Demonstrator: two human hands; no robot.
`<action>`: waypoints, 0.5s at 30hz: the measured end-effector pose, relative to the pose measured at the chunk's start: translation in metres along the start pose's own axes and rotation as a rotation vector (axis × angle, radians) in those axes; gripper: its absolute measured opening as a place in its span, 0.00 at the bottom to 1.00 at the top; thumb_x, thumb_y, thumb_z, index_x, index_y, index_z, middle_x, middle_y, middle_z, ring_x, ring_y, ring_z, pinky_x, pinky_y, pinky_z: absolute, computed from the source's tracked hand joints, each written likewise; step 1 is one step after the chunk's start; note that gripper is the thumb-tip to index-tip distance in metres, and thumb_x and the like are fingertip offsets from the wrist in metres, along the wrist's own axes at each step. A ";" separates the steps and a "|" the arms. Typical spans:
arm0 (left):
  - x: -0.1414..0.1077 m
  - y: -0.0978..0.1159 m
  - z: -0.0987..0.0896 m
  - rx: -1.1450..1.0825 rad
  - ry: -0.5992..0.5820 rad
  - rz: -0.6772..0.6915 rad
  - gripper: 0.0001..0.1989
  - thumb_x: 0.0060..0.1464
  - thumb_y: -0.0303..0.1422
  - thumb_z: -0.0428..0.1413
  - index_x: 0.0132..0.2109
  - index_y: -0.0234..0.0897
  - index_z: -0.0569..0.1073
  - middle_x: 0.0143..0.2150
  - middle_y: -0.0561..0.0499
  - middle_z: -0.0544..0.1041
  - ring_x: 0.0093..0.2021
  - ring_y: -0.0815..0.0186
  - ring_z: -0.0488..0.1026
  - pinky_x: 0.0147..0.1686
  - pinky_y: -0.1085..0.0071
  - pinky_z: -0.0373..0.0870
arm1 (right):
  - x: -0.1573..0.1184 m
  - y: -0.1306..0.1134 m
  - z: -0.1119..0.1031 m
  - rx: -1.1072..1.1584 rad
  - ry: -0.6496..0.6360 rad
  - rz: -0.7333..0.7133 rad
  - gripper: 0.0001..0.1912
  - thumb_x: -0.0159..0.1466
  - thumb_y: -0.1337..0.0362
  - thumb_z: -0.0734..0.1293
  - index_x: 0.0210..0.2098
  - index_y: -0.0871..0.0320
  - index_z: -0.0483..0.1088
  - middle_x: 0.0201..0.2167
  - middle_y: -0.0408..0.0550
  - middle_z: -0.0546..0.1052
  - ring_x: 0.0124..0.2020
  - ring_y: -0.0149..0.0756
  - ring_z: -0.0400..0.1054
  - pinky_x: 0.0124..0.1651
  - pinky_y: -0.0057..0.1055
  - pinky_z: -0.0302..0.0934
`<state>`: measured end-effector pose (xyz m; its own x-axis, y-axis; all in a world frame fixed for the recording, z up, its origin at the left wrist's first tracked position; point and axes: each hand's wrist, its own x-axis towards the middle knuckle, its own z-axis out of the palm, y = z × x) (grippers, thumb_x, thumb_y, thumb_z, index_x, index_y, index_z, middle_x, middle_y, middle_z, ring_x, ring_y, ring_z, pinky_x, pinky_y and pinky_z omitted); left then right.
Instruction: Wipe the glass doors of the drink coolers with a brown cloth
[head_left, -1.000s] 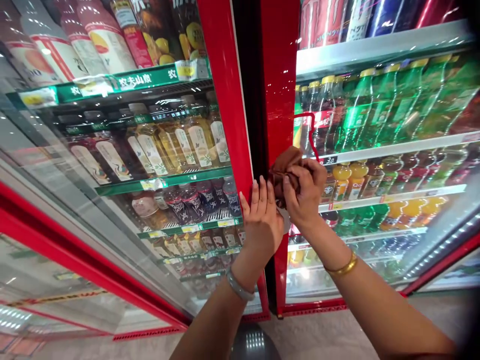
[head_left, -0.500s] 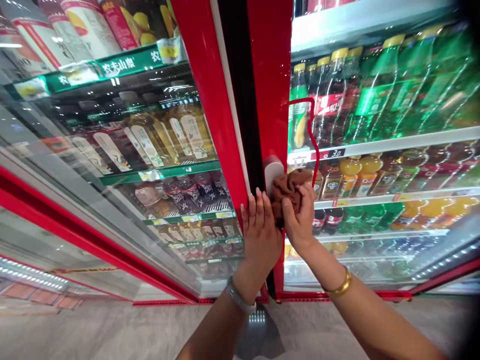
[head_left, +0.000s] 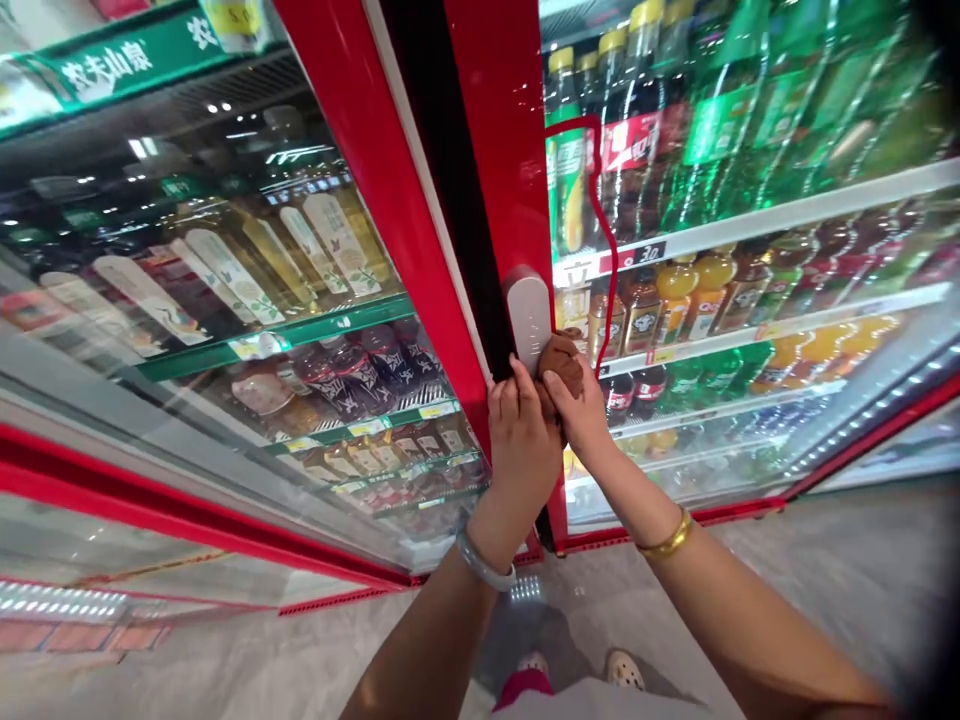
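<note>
A crumpled brown cloth (head_left: pixel 561 362) is pinched in my right hand (head_left: pixel 585 415), its thumb lying over the folds. The cloth rests against the lower right side of a light grey door handle (head_left: pixel 528 312) on the red door frame (head_left: pixel 499 180). My left hand (head_left: pixel 525 435) lies with its fingers stretched upward beside the cloth, fingertips at the bottom of the handle; its palm side is hidden. A grey bangle (head_left: pixel 484 563) circles the left wrist, a gold bangle (head_left: pixel 667 537) the right forearm.
Glass-fronted coolers hold drink bottles (head_left: pixel 727 120) on the right and more bottles (head_left: pixel 225 270) on the left. A red-framed door edge (head_left: pixel 187 525) slants across the lower left. Grey floor (head_left: pixel 300 660) and a shoe (head_left: pixel 625 670) show below.
My view has tilted downward, so the shelves sit higher and a shoe appears. The cloth has slid down along the handle, baring more of it, and looks more bunched in my right hand.
</note>
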<state>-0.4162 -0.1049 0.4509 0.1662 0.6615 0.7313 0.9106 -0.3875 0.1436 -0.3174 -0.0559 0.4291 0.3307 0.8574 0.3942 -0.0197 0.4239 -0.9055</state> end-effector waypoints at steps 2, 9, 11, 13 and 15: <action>0.004 0.001 -0.003 -0.068 -0.025 -0.033 0.45 0.62 0.23 0.49 0.77 0.28 0.32 0.69 0.30 0.66 0.70 0.48 0.63 0.71 0.49 0.60 | 0.001 -0.005 0.002 0.050 0.010 0.047 0.35 0.58 0.40 0.71 0.57 0.52 0.71 0.51 0.50 0.80 0.55 0.46 0.73 0.61 0.47 0.67; 0.006 -0.008 -0.017 -0.272 -0.185 -0.064 0.45 0.61 0.24 0.50 0.78 0.33 0.37 0.70 0.34 0.66 0.72 0.47 0.61 0.72 0.45 0.57 | -0.015 -0.016 0.003 0.087 0.134 0.112 0.30 0.54 0.40 0.75 0.48 0.53 0.77 0.47 0.48 0.82 0.50 0.47 0.76 0.58 0.47 0.69; 0.004 -0.014 -0.016 -0.333 -0.225 -0.078 0.46 0.59 0.24 0.51 0.78 0.35 0.37 0.74 0.36 0.62 0.74 0.47 0.57 0.73 0.46 0.55 | -0.035 -0.019 -0.001 0.065 0.171 0.114 0.29 0.56 0.41 0.74 0.48 0.53 0.78 0.49 0.50 0.82 0.53 0.49 0.75 0.60 0.48 0.68; 0.003 -0.020 -0.013 -0.402 -0.249 -0.078 0.49 0.57 0.23 0.52 0.78 0.38 0.36 0.75 0.39 0.60 0.75 0.48 0.56 0.74 0.46 0.53 | -0.056 -0.024 -0.005 0.044 0.222 0.093 0.29 0.59 0.42 0.72 0.53 0.53 0.77 0.54 0.50 0.80 0.58 0.49 0.73 0.63 0.48 0.65; 0.004 -0.024 -0.010 -0.453 -0.250 -0.059 0.51 0.54 0.22 0.52 0.78 0.38 0.35 0.76 0.39 0.58 0.76 0.49 0.54 0.75 0.45 0.52 | -0.066 -0.032 -0.006 0.020 0.314 0.035 0.29 0.61 0.44 0.71 0.57 0.51 0.74 0.58 0.50 0.78 0.60 0.48 0.71 0.64 0.48 0.65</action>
<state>-0.4413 -0.0989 0.4568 0.2551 0.8024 0.5396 0.6755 -0.5472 0.4943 -0.3331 -0.1281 0.4307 0.6043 0.7410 0.2927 -0.0533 0.4041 -0.9131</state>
